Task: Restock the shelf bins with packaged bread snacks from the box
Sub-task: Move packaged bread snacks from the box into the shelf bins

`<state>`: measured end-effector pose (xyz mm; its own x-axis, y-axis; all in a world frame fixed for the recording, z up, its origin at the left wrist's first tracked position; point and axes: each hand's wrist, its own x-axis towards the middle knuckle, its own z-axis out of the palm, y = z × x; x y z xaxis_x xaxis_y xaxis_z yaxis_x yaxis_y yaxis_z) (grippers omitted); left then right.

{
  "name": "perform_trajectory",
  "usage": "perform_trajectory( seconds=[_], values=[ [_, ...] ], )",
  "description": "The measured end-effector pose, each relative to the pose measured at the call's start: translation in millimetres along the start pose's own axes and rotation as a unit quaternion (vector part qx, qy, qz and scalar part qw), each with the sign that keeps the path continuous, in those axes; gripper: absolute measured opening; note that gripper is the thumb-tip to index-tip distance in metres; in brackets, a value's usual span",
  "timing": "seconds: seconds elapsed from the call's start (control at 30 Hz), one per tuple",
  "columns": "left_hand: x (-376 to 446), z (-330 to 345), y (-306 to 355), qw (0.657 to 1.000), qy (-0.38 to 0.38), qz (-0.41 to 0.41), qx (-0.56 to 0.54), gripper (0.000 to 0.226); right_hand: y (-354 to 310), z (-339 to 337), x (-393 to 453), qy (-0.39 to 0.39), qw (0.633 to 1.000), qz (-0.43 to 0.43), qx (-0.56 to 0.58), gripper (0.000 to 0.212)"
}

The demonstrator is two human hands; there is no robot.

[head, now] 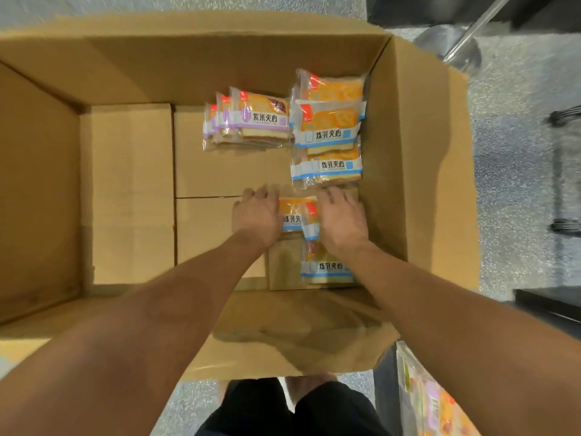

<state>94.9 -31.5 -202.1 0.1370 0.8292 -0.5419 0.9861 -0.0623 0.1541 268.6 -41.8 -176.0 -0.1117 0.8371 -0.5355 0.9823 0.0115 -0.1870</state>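
Note:
I look down into a large open cardboard box (125, 73) on the floor. Both my arms reach into it. My left hand (256, 215) and my right hand (341, 217) close in from either side on a small pile of blue-labelled bread snack packs (295, 215) near the box's right wall, fingers curled over their far edge. Another blue-labelled pack (327, 269) lies just below the hands. Further back lie a stack of blue-labelled packs (328, 127) and a row of purple-labelled packs (251, 119).
The box floor (132, 190) is bare cardboard on the left half. A metal pole and round base (452, 45) stand beyond the box's far right corner. A bin with snack packs (434, 401) shows at the lower right. Speckled floor surrounds the box.

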Motion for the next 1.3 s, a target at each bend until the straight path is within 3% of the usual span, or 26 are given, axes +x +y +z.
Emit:
perform_trajectory(
  seconds=[0.1,0.23,0.37,0.47,0.6,0.73,0.87,1.0,1.13,1.3],
  values=[
    [12,4,2,0.995,-0.042,0.016,-0.087,0.06,2,-2,20,-0.07,0.997,-0.039,-0.008,0.089],
    [12,15,-4,0.996,-0.086,-0.014,-0.029,0.062,5,2,18,-0.116,0.993,-0.002,-0.014,0.059],
    [-3,15,-18,0.986,-0.098,-0.045,-0.125,0.046,-1,-1,1,-0.074,0.989,0.006,-0.131,0.038],
    [-18,1,-28,0.982,-0.092,-0.061,-0.155,0.024,-11,-12,-12,-0.079,0.984,0.003,-0.158,0.033],
    [-41,-31,-39,0.986,-0.053,-0.028,-0.158,0.014,-24,-35,-39,-0.046,0.994,0.012,-0.097,0.019],
    [-66,-84,-35,0.996,-0.002,0.046,-0.079,0.025,-49,-67,-84,0.077,0.994,0.059,0.042,0.011],
    [-93,-150,-21,0.99,0.052,0.133,-0.001,0.029,-74,-106,-140,0.176,0.957,0.148,0.178,0.018],
    [-133,-206,11,0.97,0.103,0.218,0.035,0.023,-86,-136,-207,0.281,0.883,0.231,0.296,0.026],
    [-179,-236,58,0.941,0.131,0.306,0.056,0.022,-77,-155,-283,0.34,0.838,0.29,0.312,0.024],
    [-244,-223,144,0.906,0.117,0.395,0.097,0.032,-43,-152,-392,0.37,0.782,0.36,0.349,0.031]
  ],
)
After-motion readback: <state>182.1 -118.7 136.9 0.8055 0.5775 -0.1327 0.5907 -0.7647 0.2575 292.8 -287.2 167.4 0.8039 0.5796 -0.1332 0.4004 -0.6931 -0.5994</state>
